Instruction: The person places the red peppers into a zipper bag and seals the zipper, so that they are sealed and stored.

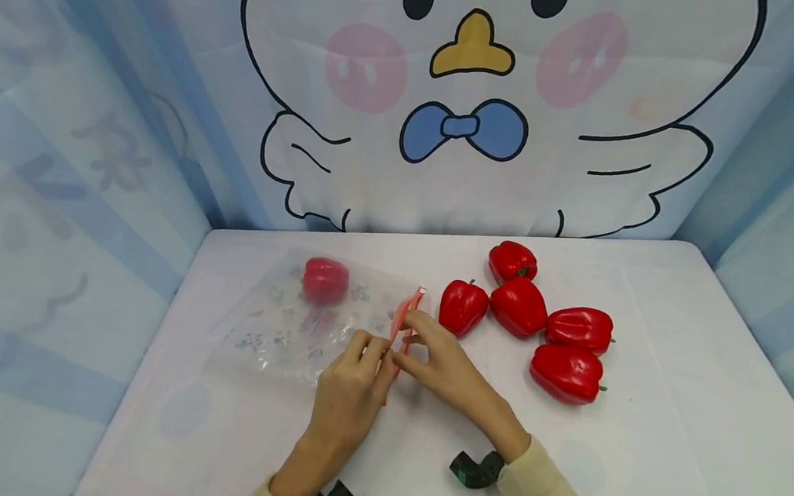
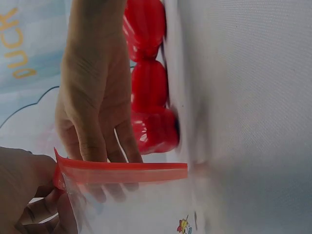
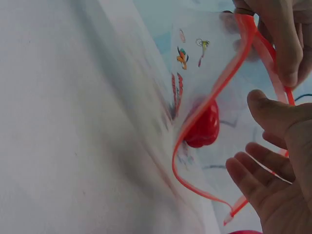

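Note:
A clear zip bag [image 1: 268, 339] with small printed figures and a red zip strip [image 3: 209, 102] lies on its side, its mouth facing right and parted. One red bell pepper [image 1: 325, 281] is inside, toward the far side. My left hand [image 1: 349, 393] pinches the red strip at the mouth between thumb and fingers, as the left wrist view [image 2: 24, 190] shows too. My right hand [image 1: 447, 363] is at the mouth with fingers spread and relaxed. In the left wrist view, its fingertips reach past the red strip and show through the plastic.
Several loose red bell peppers [image 1: 519, 307] stand close together on the white table [image 1: 669, 461], right of the bag. A printed curtain [image 1: 459, 190] hangs behind the table, with more fabric at both sides. Dark wrist cameras [image 1: 477, 470] sit by the sleeves.

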